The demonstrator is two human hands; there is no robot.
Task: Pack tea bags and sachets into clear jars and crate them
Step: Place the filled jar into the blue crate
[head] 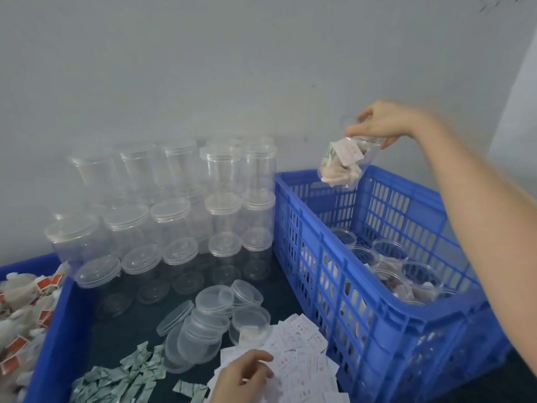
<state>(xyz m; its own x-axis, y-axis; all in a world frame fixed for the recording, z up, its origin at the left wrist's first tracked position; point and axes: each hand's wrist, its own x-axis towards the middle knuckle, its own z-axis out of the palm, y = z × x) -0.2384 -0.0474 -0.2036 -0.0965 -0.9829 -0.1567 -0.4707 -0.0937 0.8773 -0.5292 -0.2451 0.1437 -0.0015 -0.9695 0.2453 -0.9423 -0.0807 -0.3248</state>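
Jar [343, 167], filled, hangs over the crate [377, 324], right hand [383, 122] gripping its rim, apparently lidless. Light, thin-walled, slick; rim grip suits. Left hand [244, 376] rests loosely curled on sachets [302, 344].

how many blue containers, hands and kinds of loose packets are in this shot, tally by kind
Blue containers: 2, the slatted crate on the right and the bin of tea bags on the left
Hands: 2, the right hand gripping a filled jar above the crate, the left hand resting on the white sachets
Loose packet kinds: 3, white sachets, green sachets, tea bags
Total: 7
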